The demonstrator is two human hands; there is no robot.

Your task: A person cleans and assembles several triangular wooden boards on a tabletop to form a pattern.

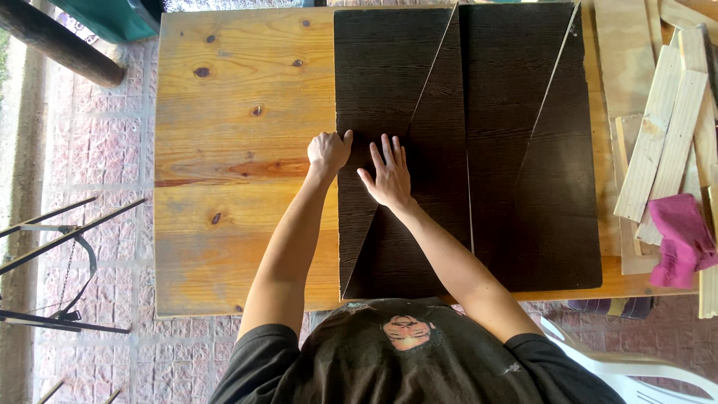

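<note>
head view: left hand (329,152) and right hand (387,176) on dark panel (378,82)

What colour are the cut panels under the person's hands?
Very dark brown, nearly black, with a fine wood-grain texture; the panels show best in the head view.

— What sort of place is this?

— A makeshift woodworking spot on an outdoor patio. The floor (105,150) is pinkish paving tile, with a white plastic chair (636,366) alongside.

— And the woodworking?

— A knotty pine counter (239,112) carries dark cut panels (516,150), pale wood offcuts (673,127) piled at one side, and a pink rag (680,239).
</note>
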